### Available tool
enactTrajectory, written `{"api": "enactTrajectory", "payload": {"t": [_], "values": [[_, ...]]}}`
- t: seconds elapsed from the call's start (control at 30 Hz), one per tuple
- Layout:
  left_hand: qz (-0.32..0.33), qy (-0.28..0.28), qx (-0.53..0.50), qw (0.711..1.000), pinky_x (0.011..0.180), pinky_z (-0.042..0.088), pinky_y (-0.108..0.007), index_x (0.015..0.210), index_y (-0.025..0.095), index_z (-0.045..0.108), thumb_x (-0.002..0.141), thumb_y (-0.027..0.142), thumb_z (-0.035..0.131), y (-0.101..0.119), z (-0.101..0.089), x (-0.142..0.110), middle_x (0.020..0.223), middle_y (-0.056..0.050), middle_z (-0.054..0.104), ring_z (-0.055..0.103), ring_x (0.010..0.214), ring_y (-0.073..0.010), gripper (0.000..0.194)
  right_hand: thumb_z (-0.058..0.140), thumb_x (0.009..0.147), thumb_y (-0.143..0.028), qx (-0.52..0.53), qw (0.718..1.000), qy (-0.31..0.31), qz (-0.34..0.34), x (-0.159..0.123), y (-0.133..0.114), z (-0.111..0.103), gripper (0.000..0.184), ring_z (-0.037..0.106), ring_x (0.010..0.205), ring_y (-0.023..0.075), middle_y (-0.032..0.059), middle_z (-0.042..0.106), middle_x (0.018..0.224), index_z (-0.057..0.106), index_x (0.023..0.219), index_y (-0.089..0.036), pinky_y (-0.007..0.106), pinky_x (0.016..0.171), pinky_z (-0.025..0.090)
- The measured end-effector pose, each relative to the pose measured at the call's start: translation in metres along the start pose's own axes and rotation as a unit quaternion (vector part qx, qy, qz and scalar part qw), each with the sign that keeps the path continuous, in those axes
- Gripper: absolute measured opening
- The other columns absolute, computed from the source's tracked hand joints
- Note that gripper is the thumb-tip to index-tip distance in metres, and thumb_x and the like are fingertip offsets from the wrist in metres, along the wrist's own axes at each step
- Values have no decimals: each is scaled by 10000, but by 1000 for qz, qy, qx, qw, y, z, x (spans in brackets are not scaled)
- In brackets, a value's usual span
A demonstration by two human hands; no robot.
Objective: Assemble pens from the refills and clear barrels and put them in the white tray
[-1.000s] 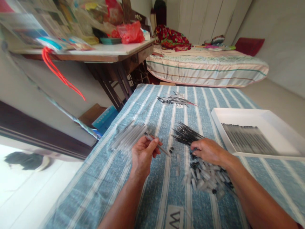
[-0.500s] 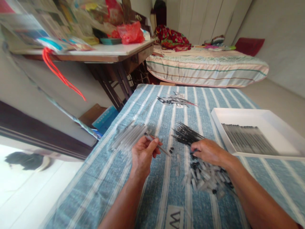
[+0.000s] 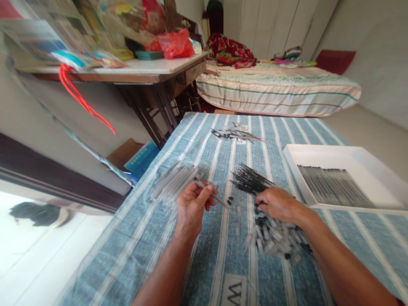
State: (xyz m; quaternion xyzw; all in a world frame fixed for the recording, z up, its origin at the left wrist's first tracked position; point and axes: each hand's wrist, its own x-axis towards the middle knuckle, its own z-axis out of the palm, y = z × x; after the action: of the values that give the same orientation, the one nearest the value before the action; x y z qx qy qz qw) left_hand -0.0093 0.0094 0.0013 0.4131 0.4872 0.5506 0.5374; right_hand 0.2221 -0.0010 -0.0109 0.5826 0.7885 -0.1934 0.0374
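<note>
- Where the desk (image 3: 137, 255) comes closest to you, a printed letter W (image 3: 235, 293) shows on its blue-and-white striped covering.
- A little farther on, beside your right forearm, lies a loose heap of short clear caps (image 3: 277, 240), with black bits mixed in; two more clear caps (image 3: 238, 225) lie apart to its left.
- Your right hand (image 3: 274, 203) is bent down just beyond that heap, fingers curled in; its fingertips are hidden, so you cannot tell whether it has hold of anything.
- Your left hand (image 3: 194, 200) has thumb and fingers pinched around a slim grey pen part (image 3: 221, 201), which slants down to the right over the desk.
- Between your hands sit small black pieces (image 3: 230, 200).
- Just past your left hand, pale tubes (image 3: 175, 182) lie side by side in a pile.
- Just past your right hand, thin black rods (image 3: 251, 178) lie in a bundle.
- On your right, a white box (image 3: 376, 170) holds a row of grey pens (image 3: 331, 185) with dark ends.
- Near the desk's far end you have a scatter of thin dark sticks (image 3: 234, 134).
- Beyond the desk is a bed (image 3: 277, 95) with a striped cover.
</note>
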Motion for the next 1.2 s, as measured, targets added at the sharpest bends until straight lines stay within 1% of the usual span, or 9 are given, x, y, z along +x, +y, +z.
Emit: {"api": "enactTrajectory", "payload": {"t": [0.37,0.47,0.57,0.63,0.73,0.8,0.9,1.0,1.2], "values": [[-6,0,0,1000,350,325,-165,698,141,552,676,252,678,1,1,-1,601,-10,656,475,388,-59,170,537,756,-233,5,1000,12,-6,-2,-5,-2,139,616,681,184,33,688,700,674,774,-212,244,561,280],[-7,0,0,1000,351,324,-168,699,142,551,681,254,677,1,0,-1,603,-10,655,476,388,-61,170,487,800,-206,15,998,39,-45,-3,-16,-4,190,622,707,163,26,694,738,670,851,-224,234,586,298],[-6,-1,2,1000,353,327,-170,700,142,553,686,251,673,0,-1,0,611,-11,659,481,391,-63,163,417,843,-157,-29,993,36,-110,-2,-32,0,263,634,709,159,31,700,742,658,905,-241,239,577,288],[-3,-3,3,1000,356,331,-170,697,143,552,694,252,669,-1,-1,0,612,-11,660,481,392,-63,160,386,851,-128,-75,988,22,-132,-1,-41,6,297,638,676,166,37,698,719,642,940,-249,247,545,267],[-1,-5,1,1000,356,332,-169,693,144,551,693,256,671,-1,-1,0,614,-10,659,480,395,-62,164,365,858,-127,-118,984,16,-132,1,-46,12,290,640,653,180,53,694,709,623,937,-234,251,526,258],[-2,-6,-1,1000,353,329,-167,692,142,559,686,259,674,-1,0,0,609,-9,656,479,393,-60,164,375,855,-148,-119,985,20,-124,2,-45,13,255,639,655,184,59,690,706,616,902,-218,250,534,272],[-6,-8,-3,1000,352,330,-164,687,138,576,680,268,677,0,0,-1,595,-7,649,478,390,-58,164,426,834,-205,-76,990,35,-113,2,-41,13,184,628,660,176,47,681,706,609,853,-210,242,553,289],[-7,-9,-6,1000,355,334,-168,683,136,580,681,273,681,0,1,-1,588,-6,648,480,386,-60,170,473,788,-214,10,992,66,-102,2,-40,14,132,583,610,142,12,646,657,601,820,-209,226,556,296],[-9,1,-28,1000,352,332,-172,705,146,553,666,263,692,1,1,-2,600,-1,657,485,378,-64,186,508,725,-176,195,969,117,-94,1,-48,22,45,451,523,84,-47,533,575,550,719,-190,181,529,313]]}}
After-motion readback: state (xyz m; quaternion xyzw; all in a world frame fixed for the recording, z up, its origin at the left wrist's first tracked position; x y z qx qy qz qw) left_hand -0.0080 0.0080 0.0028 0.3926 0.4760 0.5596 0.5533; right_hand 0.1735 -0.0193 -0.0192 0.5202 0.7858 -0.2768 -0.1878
